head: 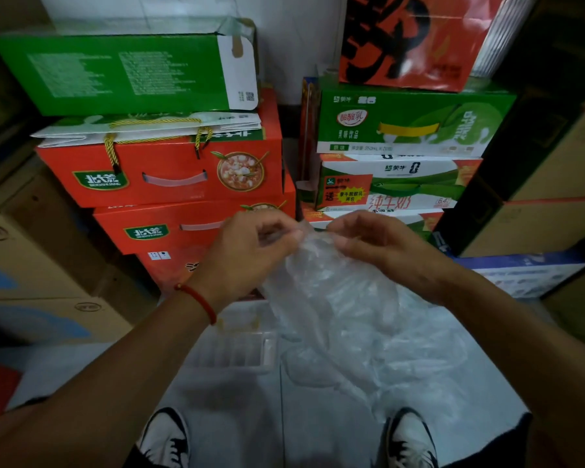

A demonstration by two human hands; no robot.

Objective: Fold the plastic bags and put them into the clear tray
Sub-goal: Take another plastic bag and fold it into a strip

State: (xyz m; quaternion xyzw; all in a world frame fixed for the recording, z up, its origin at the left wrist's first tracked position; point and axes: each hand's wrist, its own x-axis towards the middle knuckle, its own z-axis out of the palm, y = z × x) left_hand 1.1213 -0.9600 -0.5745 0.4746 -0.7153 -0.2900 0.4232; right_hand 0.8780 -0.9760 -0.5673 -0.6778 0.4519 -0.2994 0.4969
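Both hands are raised above the floor [237,417], holding a clear plastic bag [345,298] by its top edge. The left hand [250,251] has its grip narrowed to a pinch on the bag's upper left corner; the right hand [379,244] pinches the upper right corner, fingers curled over the film. The bag hangs crumpled between and below them. The clear tray [233,352] lies on the floor beneath, near the stacked red cartons [169,177].

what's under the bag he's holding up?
Below the plastic bag, the clear tray sits on the pale floor, left part showing. Its right end and contents blur behind the film; can't tell.
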